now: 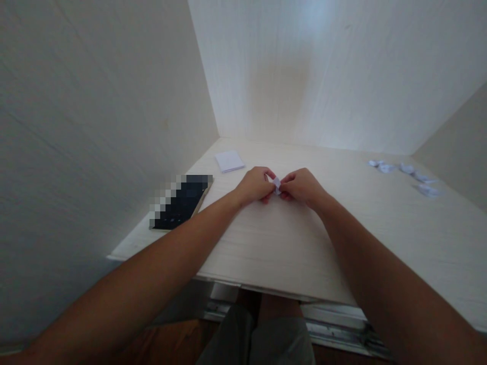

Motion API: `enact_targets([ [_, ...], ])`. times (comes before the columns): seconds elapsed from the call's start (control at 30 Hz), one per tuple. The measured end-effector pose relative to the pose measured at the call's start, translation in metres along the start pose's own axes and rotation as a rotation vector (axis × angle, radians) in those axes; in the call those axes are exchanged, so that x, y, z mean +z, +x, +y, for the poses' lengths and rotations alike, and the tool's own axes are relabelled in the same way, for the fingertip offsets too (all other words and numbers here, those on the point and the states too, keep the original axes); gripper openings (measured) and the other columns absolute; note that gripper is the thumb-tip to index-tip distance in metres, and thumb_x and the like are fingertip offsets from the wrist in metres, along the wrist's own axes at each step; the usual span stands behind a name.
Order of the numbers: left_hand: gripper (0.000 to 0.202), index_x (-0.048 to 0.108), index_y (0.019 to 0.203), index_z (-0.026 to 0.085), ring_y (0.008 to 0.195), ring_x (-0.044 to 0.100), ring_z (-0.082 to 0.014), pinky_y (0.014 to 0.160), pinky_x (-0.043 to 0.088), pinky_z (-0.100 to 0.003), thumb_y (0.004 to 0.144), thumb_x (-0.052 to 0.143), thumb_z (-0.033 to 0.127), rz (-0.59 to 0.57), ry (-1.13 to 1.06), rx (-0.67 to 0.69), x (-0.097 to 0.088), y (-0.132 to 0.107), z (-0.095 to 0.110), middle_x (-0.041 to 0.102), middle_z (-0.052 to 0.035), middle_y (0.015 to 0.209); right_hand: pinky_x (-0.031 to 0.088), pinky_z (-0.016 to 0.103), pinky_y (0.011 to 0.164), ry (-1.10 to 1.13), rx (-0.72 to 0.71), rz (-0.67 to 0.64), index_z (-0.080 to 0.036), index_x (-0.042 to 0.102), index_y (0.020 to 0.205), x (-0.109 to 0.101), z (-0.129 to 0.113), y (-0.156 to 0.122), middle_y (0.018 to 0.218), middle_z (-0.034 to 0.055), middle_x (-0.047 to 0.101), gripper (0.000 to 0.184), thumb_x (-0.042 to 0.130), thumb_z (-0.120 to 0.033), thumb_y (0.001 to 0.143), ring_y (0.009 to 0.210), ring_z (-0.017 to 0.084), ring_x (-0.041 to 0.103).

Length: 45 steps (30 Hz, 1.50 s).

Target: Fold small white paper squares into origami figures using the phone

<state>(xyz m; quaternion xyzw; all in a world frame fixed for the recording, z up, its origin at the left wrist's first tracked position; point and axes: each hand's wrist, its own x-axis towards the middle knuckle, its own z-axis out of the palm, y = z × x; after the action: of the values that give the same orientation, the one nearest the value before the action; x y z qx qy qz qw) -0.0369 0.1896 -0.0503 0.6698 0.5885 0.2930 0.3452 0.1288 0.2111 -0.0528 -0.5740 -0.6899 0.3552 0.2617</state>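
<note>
A small folded piece of white paper (pixel 277 183) is held up just over the table, pinched from both sides. My left hand (pixel 257 184) grips its left side between thumb and fingers. On the other side, my right hand (pixel 300 186) has its fingertips closed on the paper's right edge. The fingers cover much of the paper, so its exact folded shape cannot be made out. Beyond my left hand lies a flat stack of white paper squares (pixel 230 161).
A dark-screened tablet or phone (pixel 180 203), partly pixelated, lies by the left wall. Several small folded white papers (pixel 407 169) lie at the right back of the pale table (pixel 289 253). Walls (pixel 281 91) close in the back and both sides.
</note>
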Motion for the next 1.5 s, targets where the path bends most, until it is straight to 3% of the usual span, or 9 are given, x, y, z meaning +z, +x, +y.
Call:
enact_targets([
  [0.2, 0.035, 0.064, 0.107, 0.012, 0.046, 0.057, -0.0122, 0.049, 0.05, -0.024, 0.073, 0.062, 0.004, -0.008, -0.061, -0.016, 0.003, 0.001, 0.006, 0.058, 0.0041, 0.059, 0.052, 0.025, 0.057, -0.196, -0.052, -0.043, -0.011, 0.077, 0.072, -0.003, -0.01, 0.004, 0.06, 0.0109, 0.071, 0.005, 0.076, -0.016, 0.073, 0.061, 0.019, 0.068],
  [0.37, 0.02, 0.062, 0.093, 0.013, 0.047, 0.058, -0.0117, 0.05, 0.051, -0.024, 0.078, 0.058, 0.0, -0.065, -0.159, -0.081, 0.0, -0.001, 0.008, 0.058, 0.0025, 0.057, 0.05, 0.026, 0.059, -0.317, -0.067, -0.063, -0.011, 0.074, 0.067, -0.006, -0.018, 0.003, 0.067, 0.0142, 0.074, 0.013, 0.07, -0.016, 0.078, 0.065, 0.02, 0.069],
  [0.53, 0.016, 0.062, 0.093, 0.013, 0.048, 0.059, -0.0114, 0.05, 0.052, -0.024, 0.083, 0.057, 0.001, -0.063, -0.166, -0.094, -0.003, 0.0, 0.006, 0.061, 0.0014, 0.056, 0.05, 0.027, 0.059, -0.343, -0.038, -0.056, -0.011, 0.073, 0.068, -0.005, -0.021, 0.003, 0.07, 0.0148, 0.075, 0.015, 0.067, -0.017, 0.08, 0.064, 0.02, 0.068],
  [0.83, 0.018, 0.064, 0.098, 0.011, 0.044, 0.061, -0.0117, 0.048, 0.052, -0.023, 0.083, 0.074, 0.016, 0.005, -0.078, -0.028, 0.001, 0.005, -0.001, 0.062, 0.0012, 0.055, 0.051, 0.027, 0.064, -0.418, -0.034, -0.054, -0.01, 0.075, 0.083, -0.009, -0.031, -0.004, 0.078, 0.0141, 0.076, 0.013, 0.075, -0.019, 0.073, 0.075, 0.022, 0.071],
  [1.07, 0.018, 0.064, 0.097, 0.011, 0.043, 0.06, -0.0101, 0.047, 0.052, -0.022, 0.083, 0.074, 0.012, -0.022, -0.111, -0.02, -0.002, 0.004, 0.0, 0.06, 0.0033, 0.054, 0.051, 0.027, 0.061, -0.426, -0.035, -0.103, -0.013, 0.075, 0.081, -0.008, -0.029, 0.005, 0.073, 0.0119, 0.076, 0.011, 0.076, -0.02, 0.073, 0.07, 0.022, 0.071],
  [1.27, 0.014, 0.064, 0.095, 0.011, 0.043, 0.059, -0.0101, 0.049, 0.052, -0.024, 0.083, 0.07, 0.007, -0.033, -0.122, -0.035, -0.004, 0.0, 0.006, 0.06, 0.004, 0.053, 0.051, 0.029, 0.063, -0.534, -0.102, -0.075, -0.011, 0.075, 0.089, -0.007, -0.031, 0.007, 0.078, 0.0155, 0.076, 0.024, 0.08, -0.023, 0.069, 0.079, 0.027, 0.072],
  [1.5, 0.012, 0.063, 0.092, 0.011, 0.042, 0.058, -0.01, 0.049, 0.052, -0.024, 0.084, 0.068, 0.005, -0.045, -0.132, -0.052, -0.005, -0.003, 0.008, 0.059, 0.0043, 0.052, 0.051, 0.028, 0.062, -0.503, -0.082, -0.107, -0.01, 0.075, 0.086, -0.008, -0.031, 0.007, 0.068, 0.0116, 0.074, 0.026, 0.081, -0.031, 0.071, 0.071, 0.023, 0.07],
])
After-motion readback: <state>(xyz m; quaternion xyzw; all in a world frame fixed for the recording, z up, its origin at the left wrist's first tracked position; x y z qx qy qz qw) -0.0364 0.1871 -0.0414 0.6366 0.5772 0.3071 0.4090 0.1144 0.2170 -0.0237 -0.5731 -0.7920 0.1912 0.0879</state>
